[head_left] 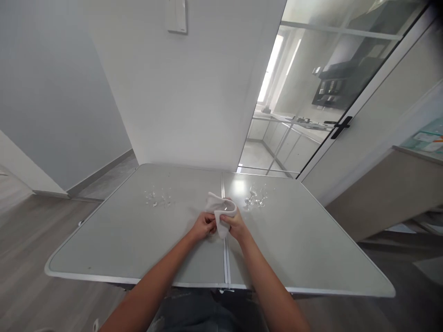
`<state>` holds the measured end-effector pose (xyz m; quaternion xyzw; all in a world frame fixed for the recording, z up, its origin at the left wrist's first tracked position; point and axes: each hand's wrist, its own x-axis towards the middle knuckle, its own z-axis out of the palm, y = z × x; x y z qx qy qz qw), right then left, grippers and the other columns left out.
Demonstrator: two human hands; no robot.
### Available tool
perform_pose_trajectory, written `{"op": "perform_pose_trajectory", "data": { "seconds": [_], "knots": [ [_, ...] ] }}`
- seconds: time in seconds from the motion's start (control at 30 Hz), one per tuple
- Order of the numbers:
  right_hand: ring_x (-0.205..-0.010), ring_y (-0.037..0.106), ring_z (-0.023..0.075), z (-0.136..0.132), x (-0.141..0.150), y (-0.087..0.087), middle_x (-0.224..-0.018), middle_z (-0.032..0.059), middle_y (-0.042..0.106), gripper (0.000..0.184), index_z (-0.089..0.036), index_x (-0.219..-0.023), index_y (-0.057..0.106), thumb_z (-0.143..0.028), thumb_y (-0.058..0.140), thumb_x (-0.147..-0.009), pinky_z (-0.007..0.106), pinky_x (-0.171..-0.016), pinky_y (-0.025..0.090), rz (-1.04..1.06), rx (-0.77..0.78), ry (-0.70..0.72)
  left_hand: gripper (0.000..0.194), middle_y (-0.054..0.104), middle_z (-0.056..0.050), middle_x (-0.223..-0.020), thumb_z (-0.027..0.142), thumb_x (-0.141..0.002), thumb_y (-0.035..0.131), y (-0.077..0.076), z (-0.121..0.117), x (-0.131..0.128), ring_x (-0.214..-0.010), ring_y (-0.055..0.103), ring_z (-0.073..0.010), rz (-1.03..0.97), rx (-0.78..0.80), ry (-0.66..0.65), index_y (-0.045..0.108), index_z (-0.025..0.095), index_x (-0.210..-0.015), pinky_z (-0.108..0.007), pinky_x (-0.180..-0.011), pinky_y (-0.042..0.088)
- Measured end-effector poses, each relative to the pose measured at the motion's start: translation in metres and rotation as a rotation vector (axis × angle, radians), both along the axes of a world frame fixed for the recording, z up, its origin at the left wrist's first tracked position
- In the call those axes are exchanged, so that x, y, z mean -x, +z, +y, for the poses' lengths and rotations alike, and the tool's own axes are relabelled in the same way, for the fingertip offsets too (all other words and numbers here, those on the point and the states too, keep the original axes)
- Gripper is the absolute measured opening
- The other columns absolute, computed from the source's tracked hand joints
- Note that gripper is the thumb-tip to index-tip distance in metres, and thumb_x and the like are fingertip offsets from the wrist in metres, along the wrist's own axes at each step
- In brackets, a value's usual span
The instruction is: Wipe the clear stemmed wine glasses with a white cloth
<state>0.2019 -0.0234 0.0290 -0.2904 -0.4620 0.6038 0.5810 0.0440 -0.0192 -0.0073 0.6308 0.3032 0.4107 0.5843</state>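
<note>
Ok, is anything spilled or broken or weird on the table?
I see no spill or clear damage. One small odd thing: a dark speck on the grey table, by its near left corner, standing out from the plain surface; too small to tell what. The clear glassware is too faint to check for cracks.

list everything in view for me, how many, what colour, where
white cloth: 1, white, between the hands
left glassware: count unclear, clear, left table half
right glassware: count unclear, clear, right table half
table: 1, grey-green, under the hands
wall: pale grey, behind the table
wall box: 1, white, upper centre
glazed door: 1, white-framed, right
door handle: 1, black, on the door
floor: grey-brown, around the table
left hand: 1, bare, beside the cloth
right hand: 1, bare, gripping the cloth
</note>
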Motion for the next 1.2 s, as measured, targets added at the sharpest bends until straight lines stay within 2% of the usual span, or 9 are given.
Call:
{"op": "perform_pose_trajectory", "data": {
  "seconds": [0.17, 0.27, 0.47, 0.6, 0.8, 0.87, 0.93, 1.1, 1.2],
  "knots": [
    [-0.079, 0.061, 0.0167, 0.0, 0.031, 0.002, -0.091, 0.0029, 0.068, 0.048, -0.019, -0.104, 0.063, -0.035, 0.085, -0.064, 0.028, -0.074, 0.053, -0.163, -0.005, -0.558, 0.026, 0.054, -0.003, -0.06, 0.034, -0.075, 0.066, -0.004, -0.001, -0.002, -0.057, 0.044, -0.0117, 0.287, -0.411, 0.436, 0.058, 0.016, -0.059, -0.025, -0.055, 0.032],
    [-0.077, 0.061, 0.0174, 0.002, 0.038, 0.002, -0.091, 0.0045, 0.069, 0.047, -0.018, -0.102, 0.063, -0.037, 0.083, -0.065, 0.029, -0.071, 0.053, -0.164, 0.067, -0.703, 0.02, 0.053, -0.002, -0.06, 0.03, -0.072, 0.065, -0.003, 0.0, 0.0, -0.056, 0.044, -0.012, 0.316, -0.427, 0.416, 0.057, 0.017, -0.059, -0.025, -0.056, 0.033],
    [-0.058, 0.055, 0.015, 0.011, 0.0, -0.002, -0.073, 0.0007, 0.063, 0.051, -0.021, -0.088, 0.063, -0.046, 0.086, -0.051, 0.029, -0.052, 0.048, 0.101, 0.072, 0.089, 0.042, 0.039, 0.005, -0.048, 0.052, -0.08, 0.065, 0.013, -0.002, 0.004, -0.041, 0.03, -0.0058, -0.028, 0.153, -0.128, 0.058, 0.015, -0.064, -0.024, -0.046, 0.029],
    [-0.066, 0.057, 0.018, 0.018, -0.008, -0.005, -0.072, 0.0014, 0.06, 0.055, -0.024, -0.075, 0.057, -0.051, 0.089, -0.039, 0.032, -0.056, 0.05, 0.171, -0.088, 0.256, 0.043, 0.036, 0.006, -0.048, 0.054, -0.074, 0.07, 0.012, -0.001, 0.006, -0.04, 0.026, -0.0044, -0.085, 0.291, -0.274, 0.066, 0.011, -0.076, -0.024, -0.044, 0.028],
    [-0.066, 0.061, 0.0147, 0.027, 0.028, -0.012, -0.081, 0.0007, 0.067, 0.049, -0.018, -0.097, 0.061, -0.036, 0.085, -0.059, 0.027, -0.06, 0.052, 0.028, 0.151, -0.442, 0.029, 0.055, -0.003, -0.058, 0.038, -0.083, 0.06, -0.002, 0.006, 0.004, -0.054, 0.047, -0.0121, 0.35, -0.3, 0.399, 0.067, 0.015, -0.066, -0.024, -0.053, 0.034],
    [-0.068, 0.062, 0.0157, 0.028, 0.032, -0.015, -0.082, 0.0013, 0.068, 0.048, -0.017, -0.098, 0.061, -0.034, 0.085, -0.06, 0.028, -0.062, 0.053, 0.014, 0.166, -0.498, 0.023, 0.061, -0.005, -0.064, 0.031, -0.082, 0.06, -0.002, 0.006, 0.003, -0.058, 0.051, -0.0141, 0.456, -0.407, 0.48, 0.069, 0.015, -0.069, -0.025, -0.056, 0.036],
    [-0.068, 0.062, 0.0155, 0.028, 0.024, -0.018, -0.083, 0.0007, 0.067, 0.049, -0.019, -0.1, 0.06, -0.032, 0.085, -0.06, 0.028, -0.06, 0.054, 0.071, 0.153, -0.354, 0.028, 0.059, -0.004, -0.061, 0.034, -0.084, 0.059, 0.001, 0.005, 0.004, -0.054, 0.049, -0.0128, 0.403, -0.325, 0.377, 0.068, 0.014, -0.067, -0.025, -0.054, 0.035],
    [-0.054, 0.054, 0.013, 0.023, -0.004, -0.027, -0.074, -0.0028, 0.061, 0.05, -0.025, -0.093, 0.056, -0.044, 0.084, -0.056, 0.022, -0.039, 0.042, 0.275, 0.065, 0.15, 0.043, 0.039, 0.005, -0.053, 0.053, -0.08, 0.068, 0.014, 0.006, 0.013, -0.041, 0.026, -0.0037, 0.011, 0.29, -0.214, 0.065, 0.011, -0.073, -0.023, -0.046, 0.031],
    [-0.057, 0.057, 0.014, 0.02, 0.003, -0.029, -0.078, -0.002, 0.064, 0.05, -0.025, -0.092, 0.057, -0.049, 0.083, -0.057, 0.021, -0.038, 0.041, 0.338, 0.03, 0.155, 0.042, 0.037, 0.006, -0.053, 0.053, -0.079, 0.069, 0.013, 0.007, 0.016, -0.041, 0.023, -0.0027, -0.012, 0.375, -0.29, 0.066, 0.011, -0.079, -0.022, -0.046, 0.03]
  ]
}}
